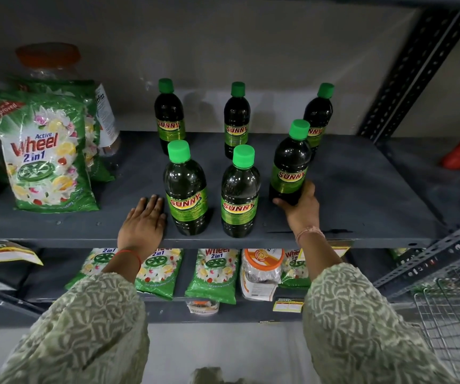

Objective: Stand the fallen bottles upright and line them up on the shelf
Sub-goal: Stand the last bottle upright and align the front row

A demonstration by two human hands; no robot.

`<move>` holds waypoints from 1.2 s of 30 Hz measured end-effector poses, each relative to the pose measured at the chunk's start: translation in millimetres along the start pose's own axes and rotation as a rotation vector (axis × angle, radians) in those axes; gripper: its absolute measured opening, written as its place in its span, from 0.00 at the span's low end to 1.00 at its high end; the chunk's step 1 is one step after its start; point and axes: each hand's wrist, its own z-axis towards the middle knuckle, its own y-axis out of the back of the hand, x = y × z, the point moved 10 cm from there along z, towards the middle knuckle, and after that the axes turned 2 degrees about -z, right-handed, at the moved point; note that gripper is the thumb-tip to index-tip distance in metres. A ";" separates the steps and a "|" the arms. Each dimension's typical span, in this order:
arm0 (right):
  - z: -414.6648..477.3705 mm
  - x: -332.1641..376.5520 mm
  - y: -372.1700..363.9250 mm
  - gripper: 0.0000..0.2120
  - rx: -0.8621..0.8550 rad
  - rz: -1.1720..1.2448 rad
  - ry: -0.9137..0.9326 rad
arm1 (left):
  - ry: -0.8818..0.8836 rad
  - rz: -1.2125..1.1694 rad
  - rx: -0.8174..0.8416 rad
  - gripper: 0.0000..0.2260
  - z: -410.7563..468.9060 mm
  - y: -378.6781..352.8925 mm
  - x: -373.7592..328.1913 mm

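Several dark bottles with green caps and SUNNY labels stand upright on the grey shelf, in two rows. The back row holds three: left, middle, right. In the front row stand a left bottle, a middle bottle and a right bottle. My right hand grips the base of the front right bottle. My left hand lies flat on the shelf, fingers apart, just left of the front left bottle.
Green Wheel detergent bags and a clear jar with an orange lid fill the shelf's left part. More bags and a jar lie on the lower shelf. A wire basket stands at lower right, and a slotted upright at right.
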 end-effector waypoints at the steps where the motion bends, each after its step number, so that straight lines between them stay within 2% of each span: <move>1: -3.9 0.1 1.0 0.32 0.003 -0.001 0.002 | -0.002 0.001 0.002 0.22 -0.3 0.0 -0.4; 13: -61.2 -6.9 14.3 0.35 -0.024 -0.077 0.109 | -0.014 -0.008 0.009 0.22 -0.6 1.2 -1.9; 23: -69.1 -11.1 17.7 0.31 -0.002 -0.082 0.090 | -0.025 -0.005 -0.003 0.22 1.4 -0.2 -1.0; 25: -70.3 -11.4 18.1 0.32 0.003 -0.069 0.089 | -0.021 -0.080 -0.020 0.22 -0.7 4.6 -2.1; 26: -70.4 -10.7 18.2 0.33 0.011 -0.054 0.090 | 0.000 -0.178 -0.079 0.20 -5.8 12.6 -1.3; 28: -70.1 -8.5 17.5 0.38 0.050 -0.012 0.093 | 0.091 -0.406 -0.323 0.17 -33.2 35.4 4.4; 30: -69.6 -6.7 17.5 0.44 0.086 0.025 0.096 | 0.087 -0.499 -0.501 0.19 -79.2 44.4 -13.2; 33: -68.0 -6.5 17.0 0.44 0.099 0.003 0.115 | -0.072 -0.578 -0.389 0.27 -114.8 18.1 -81.3; 36: -64.9 -11.4 19.2 0.39 0.067 -0.045 0.126 | -0.037 -0.734 -0.240 0.34 -102.1 -9.8 -123.6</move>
